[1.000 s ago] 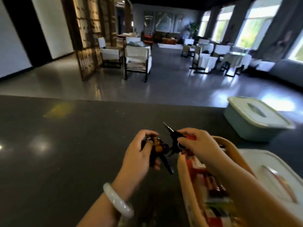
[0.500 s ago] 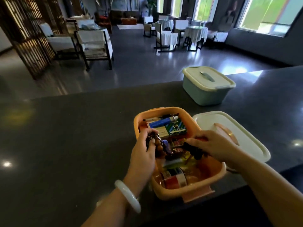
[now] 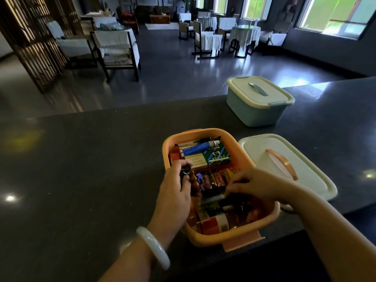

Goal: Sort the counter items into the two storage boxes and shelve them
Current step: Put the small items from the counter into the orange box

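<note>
— Left hand [image 3: 175,190]?
— Fingers curled round a dark key bunch [image 3: 186,173] over the orange box [image 3: 205,239], its 9 o'clock side.
— Right hand [image 3: 257,185]?
— Fingers bent, pinching something dark inside. The green box [image 3: 252,112] sits lidded at 1 o'clock on the bench [image 3: 81,169].

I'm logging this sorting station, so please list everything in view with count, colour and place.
open plastic storage box: 1, orange, near counter edge, full of small items
closed lidded storage box: 1, pale green, far right on counter
loose box lid: 1, cream with orange handle, right of the orange box
dark stone counter: 1, black
keys: 1 bunch, dark, over orange box
left hand: grips the keys
right hand: fingers curled inside orange box
</note>
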Demonstrator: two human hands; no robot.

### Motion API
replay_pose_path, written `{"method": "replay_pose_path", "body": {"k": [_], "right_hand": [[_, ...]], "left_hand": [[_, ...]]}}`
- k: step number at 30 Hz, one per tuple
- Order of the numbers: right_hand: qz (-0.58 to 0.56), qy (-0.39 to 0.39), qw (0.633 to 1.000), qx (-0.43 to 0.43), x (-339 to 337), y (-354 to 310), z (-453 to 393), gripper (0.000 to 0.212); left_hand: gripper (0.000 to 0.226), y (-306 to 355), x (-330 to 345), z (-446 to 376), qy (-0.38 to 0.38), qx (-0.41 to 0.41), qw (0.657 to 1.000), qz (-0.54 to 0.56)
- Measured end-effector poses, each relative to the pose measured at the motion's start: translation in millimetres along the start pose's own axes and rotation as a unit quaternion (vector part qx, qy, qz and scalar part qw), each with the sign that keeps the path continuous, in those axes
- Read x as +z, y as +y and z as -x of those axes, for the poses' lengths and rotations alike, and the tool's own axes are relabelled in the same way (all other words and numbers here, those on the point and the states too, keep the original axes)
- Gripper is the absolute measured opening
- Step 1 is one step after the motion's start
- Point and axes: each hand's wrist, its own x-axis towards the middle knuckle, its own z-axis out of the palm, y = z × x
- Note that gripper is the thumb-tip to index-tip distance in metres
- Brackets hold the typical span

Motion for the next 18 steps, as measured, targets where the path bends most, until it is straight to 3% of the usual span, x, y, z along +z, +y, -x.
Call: {"method": "replay_pose_path", "body": {"k": [6,9,12,14,16,18], "right_hand": [[-0.088,0.177,0.980,-0.032,-8.2,-1.2,4.0,0.017],[-0.198,0.150,0.966,-0.078,-4.9,-14.3,5.8,0.009],[-0.307,0.063,0.945,-0.090,3.6,-29.2,5.7,0.024],[-0.361,0.008,0.929,-0.081,9.5,-35.6,5.0,0.034],[-0.350,0.009,0.934,-0.076,13.6,-37.5,4.7,0.044],[-0.299,0.049,0.948,-0.094,14.1,-34.5,4.8,0.041]], "left_hand": [[0.032,5.9,-2.9,-2.6,-0.017,-0.038,0.999,0.002],[0.034,20.0,-1.8,-2.4,-0.049,-0.069,0.994,0.073],[0.036,36.0,2.4,0.4,-0.089,-0.076,0.987,0.113],[0.050,44.0,3.7,1.6,-0.124,-0.089,0.980,0.127],[0.070,50.0,2.7,2.2,-0.179,-0.136,0.962,0.157],[0.082,54.3,-0.9,3.1,-0.224,-0.168,0.941,0.193]]}}
